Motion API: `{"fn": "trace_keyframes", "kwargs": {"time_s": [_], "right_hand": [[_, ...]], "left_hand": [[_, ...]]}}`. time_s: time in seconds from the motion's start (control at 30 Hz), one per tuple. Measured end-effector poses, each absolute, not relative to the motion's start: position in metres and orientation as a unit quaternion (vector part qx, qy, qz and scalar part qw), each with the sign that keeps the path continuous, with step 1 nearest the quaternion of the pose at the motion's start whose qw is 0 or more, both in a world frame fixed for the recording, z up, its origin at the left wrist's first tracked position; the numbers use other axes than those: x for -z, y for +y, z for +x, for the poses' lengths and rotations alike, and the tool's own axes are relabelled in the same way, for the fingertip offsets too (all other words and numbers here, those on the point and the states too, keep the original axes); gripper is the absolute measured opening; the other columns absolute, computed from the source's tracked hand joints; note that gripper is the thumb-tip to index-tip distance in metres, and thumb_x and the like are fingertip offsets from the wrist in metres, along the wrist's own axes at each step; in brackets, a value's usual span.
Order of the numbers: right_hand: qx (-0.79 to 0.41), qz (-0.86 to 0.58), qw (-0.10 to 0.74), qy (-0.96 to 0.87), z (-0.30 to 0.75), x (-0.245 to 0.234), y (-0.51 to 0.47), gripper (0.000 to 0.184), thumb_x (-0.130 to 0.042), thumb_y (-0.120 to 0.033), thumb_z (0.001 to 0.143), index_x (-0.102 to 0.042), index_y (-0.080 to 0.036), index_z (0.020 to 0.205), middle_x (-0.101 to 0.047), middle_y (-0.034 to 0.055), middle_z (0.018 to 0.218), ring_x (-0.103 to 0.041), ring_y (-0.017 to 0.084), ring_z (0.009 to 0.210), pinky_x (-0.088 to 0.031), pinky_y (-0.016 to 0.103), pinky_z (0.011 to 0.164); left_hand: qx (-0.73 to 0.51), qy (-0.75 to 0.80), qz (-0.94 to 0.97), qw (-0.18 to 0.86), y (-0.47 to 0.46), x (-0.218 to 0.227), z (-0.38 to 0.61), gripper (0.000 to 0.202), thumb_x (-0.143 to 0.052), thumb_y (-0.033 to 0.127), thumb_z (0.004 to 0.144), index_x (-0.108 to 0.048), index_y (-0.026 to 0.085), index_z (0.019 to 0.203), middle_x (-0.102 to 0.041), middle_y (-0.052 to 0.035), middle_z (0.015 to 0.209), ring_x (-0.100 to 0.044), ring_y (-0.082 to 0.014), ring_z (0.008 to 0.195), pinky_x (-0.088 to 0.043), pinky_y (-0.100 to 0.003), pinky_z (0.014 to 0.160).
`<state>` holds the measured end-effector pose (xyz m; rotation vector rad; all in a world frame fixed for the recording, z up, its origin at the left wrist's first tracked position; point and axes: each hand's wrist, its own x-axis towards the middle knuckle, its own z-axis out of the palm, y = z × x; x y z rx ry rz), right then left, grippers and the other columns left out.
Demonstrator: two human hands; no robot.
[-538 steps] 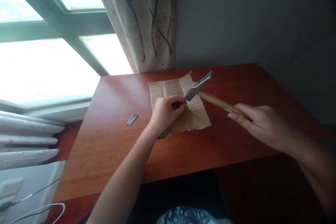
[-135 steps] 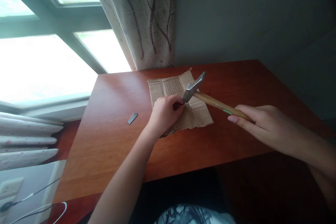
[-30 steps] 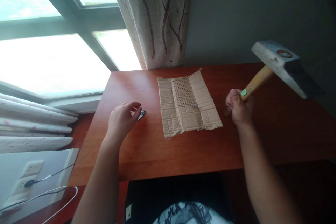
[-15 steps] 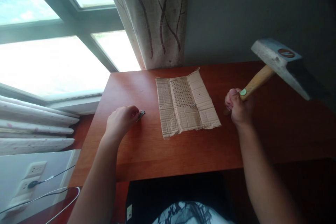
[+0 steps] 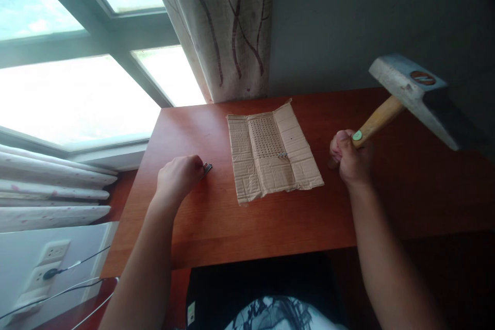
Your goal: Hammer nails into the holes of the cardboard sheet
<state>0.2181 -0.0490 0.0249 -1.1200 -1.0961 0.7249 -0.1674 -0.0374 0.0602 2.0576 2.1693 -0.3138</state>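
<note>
My left hand (image 5: 178, 176) rests on the red-brown table (image 5: 216, 216) with its fingers curled over a small bundle of nails (image 5: 208, 167); only the nail ends show past my fingertips. My right hand (image 5: 349, 157) stands as a fist on the table, wrapped round the wooden handle of a hammer (image 5: 410, 99), whose grey steel head is raised up and to the right. Between my hands lies a flattened piece of cardboard (image 5: 273, 149) with a grid of small holes and a short row of nail heads (image 5: 282, 155) at the grid's lower right.
A patterned curtain (image 5: 228, 26) hangs behind the table against a grey wall. Windows (image 5: 77, 87) fill the left. Folded bedding (image 5: 50, 193) lies low at the left, with wall sockets and cables (image 5: 50, 273) below it.
My left hand has moved from the cardboard to the nail bundle and closed over it. My right hand has lifted the hammer off the cardboard and now holds it upright at the right.
</note>
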Motion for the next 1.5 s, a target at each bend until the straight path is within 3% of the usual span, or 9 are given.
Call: {"fn": "trace_keyframes", "kwargs": {"time_s": [0.17,0.33,0.43,0.53,0.73,1.5], "right_hand": [[-0.32,-0.497,0.648,-0.48,0.219,-0.023,-0.049,0.056,-0.067,-0.057,0.086,-0.036,-0.022,0.054,-0.031,-0.0057,0.046,-0.03,0.008,0.039,-0.019,0.023,0.034],[-0.326,-0.493,0.65,-0.478,0.219,-0.023,-0.05,0.056,-0.067,-0.055,0.086,-0.035,-0.022,0.054,-0.031,-0.0058,0.046,-0.03,0.008,0.04,-0.019,0.023,0.035],[-0.327,-0.493,0.648,-0.48,0.218,-0.023,-0.05,0.057,-0.068,-0.056,0.086,-0.034,-0.022,0.055,-0.03,-0.0061,0.047,-0.03,0.008,0.04,-0.02,0.023,0.035],[-0.322,-0.498,0.645,-0.482,0.219,-0.023,-0.05,0.056,-0.068,-0.056,0.085,-0.035,-0.023,0.055,-0.031,-0.006,0.046,-0.03,0.008,0.039,-0.02,0.023,0.035],[-0.314,-0.502,0.642,-0.487,0.219,-0.024,-0.052,0.056,-0.067,-0.055,0.086,-0.035,-0.022,0.054,-0.033,-0.0056,0.046,-0.031,0.007,0.04,-0.02,0.024,0.036],[-0.314,-0.471,0.675,-0.474,0.225,-0.023,-0.048,0.058,-0.065,-0.057,0.088,-0.033,-0.022,0.054,-0.029,-0.0074,0.045,-0.029,0.007,0.038,-0.02,0.025,0.037]], "left_hand": [[-0.064,0.73,0.676,0.082,-0.039,-0.064,-0.164,0.017,-0.061,0.036,0.078,-0.07,0.024,0.086,-0.075,-0.0059,0.087,-0.068,-0.0257,0.081,-0.044,-0.031,0.065],[-0.359,0.612,0.641,0.293,-0.049,-0.078,-0.134,0.022,-0.068,0.035,0.077,-0.069,0.019,0.091,-0.071,-0.004,0.082,-0.065,-0.0167,0.073,-0.051,-0.027,0.066],[-0.425,0.518,0.63,0.392,-0.055,-0.089,-0.103,0.021,-0.072,0.034,0.077,-0.069,0.017,0.091,-0.071,-0.0053,0.083,-0.066,-0.0159,0.075,-0.054,-0.027,0.066],[-0.42,0.477,0.655,0.409,-0.056,-0.095,-0.076,0.017,-0.074,0.031,0.079,-0.07,0.017,0.088,-0.072,-0.0053,0.082,-0.066,-0.015,0.072,-0.055,-0.026,0.064],[-0.389,0.475,0.709,0.346,-0.046,-0.09,-0.045,0.011,-0.072,0.029,0.081,-0.074,0.019,0.086,-0.074,-0.0022,0.075,-0.061,-0.0115,0.061,-0.05,-0.024,0.056],[-0.354,0.498,0.753,0.246,-0.044,-0.084,-0.036,0.008,-0.07,0.026,0.084,-0.075,0.02,0.084,-0.075,0.0013,0.072,-0.057,-0.0089,0.054,-0.046,-0.023,0.056]]}}
